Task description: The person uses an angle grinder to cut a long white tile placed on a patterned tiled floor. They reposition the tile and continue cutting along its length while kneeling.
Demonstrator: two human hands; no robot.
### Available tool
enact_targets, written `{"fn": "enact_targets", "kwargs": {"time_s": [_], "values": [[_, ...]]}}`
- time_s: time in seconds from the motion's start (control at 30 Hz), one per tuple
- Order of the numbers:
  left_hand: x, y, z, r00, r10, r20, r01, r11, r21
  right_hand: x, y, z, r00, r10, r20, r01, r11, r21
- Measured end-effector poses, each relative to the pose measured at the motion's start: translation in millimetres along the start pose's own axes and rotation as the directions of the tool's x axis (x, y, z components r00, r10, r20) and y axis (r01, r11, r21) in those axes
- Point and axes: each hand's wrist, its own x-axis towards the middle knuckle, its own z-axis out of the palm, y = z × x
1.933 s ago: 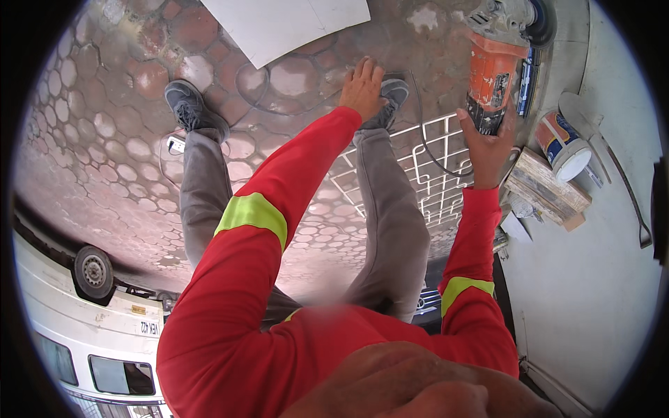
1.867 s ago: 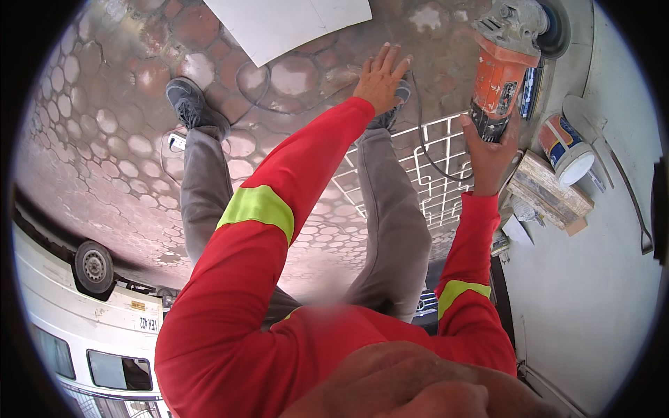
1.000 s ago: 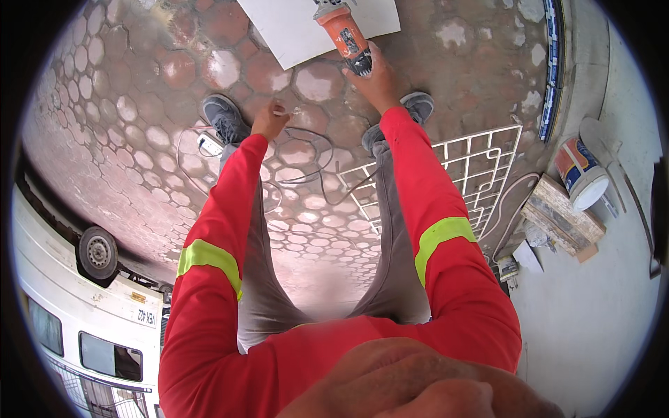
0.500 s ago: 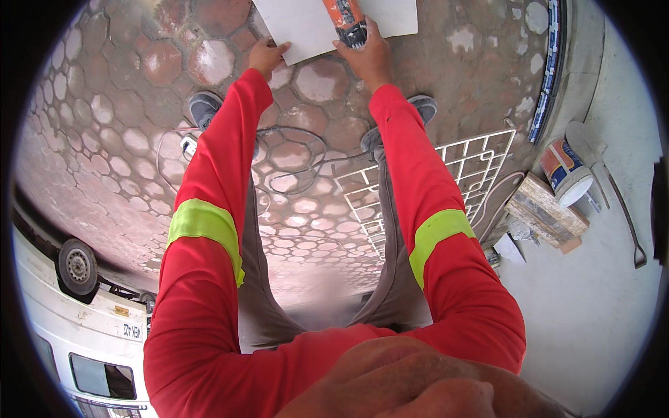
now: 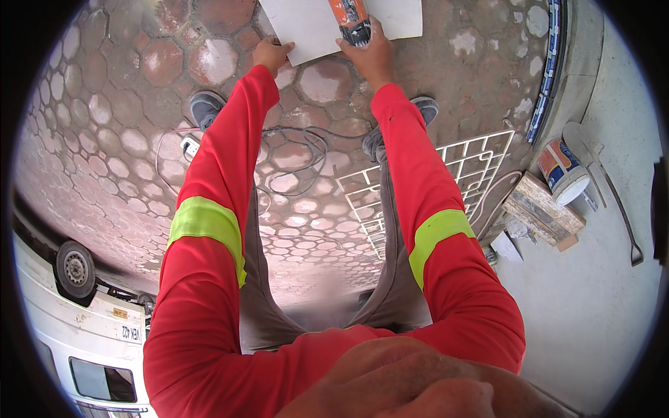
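A flat white sheet (image 5: 306, 33) lies at the far end of the paving, its far side cut off by the picture's edge. At its near left corner my left hand (image 5: 272, 54) is closed, thumb against the sheet's edge. My right hand (image 5: 374, 56) wraps round the black rear end of an orange power tool (image 5: 350, 19), held over the sheet. The tool's front end is out of view, so its exact kind does not show. Both arms reach forward over my shoes (image 5: 207, 109).
A dark cable (image 5: 306, 188) loops on the paving between my legs, near a white power socket (image 5: 189, 146). Right of my leg lies a white metal grille (image 5: 474, 160). Further right are a bucket (image 5: 562, 171), planks (image 5: 540, 209) and a shovel (image 5: 620, 209); a white van (image 5: 77, 334) stands left.
The sheet, the power tool and both hands have shifted slightly to the right. Both hands keep their hold.
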Motion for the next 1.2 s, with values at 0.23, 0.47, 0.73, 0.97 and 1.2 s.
{"fn": "enact_targets", "kwargs": {"time_s": [0.23,0.47,0.73,0.97,1.2], "values": [[3.5,2.6,-1.8,1.000,-0.001,0.006,0.001,1.000,-0.004,5.3,0.7,2.6,1.000,-0.018,0.016,0.017,0.999,0.041],[6.8,2.3,3.4,0.999,0.015,0.047,-0.015,1.000,-0.008,6.7,4.4,5.5,1.000,0.010,0.017,-0.010,1.000,0.010],[22.0,-8.3,31.3,0.995,0.062,-0.080,-0.069,0.995,-0.078,16.8,15.2,9.6,1.000,-0.001,0.031,0.000,1.000,0.014],[26.9,-10.1,37.5,0.987,0.163,-0.006,-0.157,0.940,-0.303,15.7,19.6,5.1,0.997,0.033,0.065,-0.035,0.999,0.028],[24.6,-7.1,40.6,0.990,0.141,-0.021,-0.142,0.964,-0.227,8.5,18.0,4.8,0.999,0.027,0.043,-0.027,1.000,-0.005]]}}
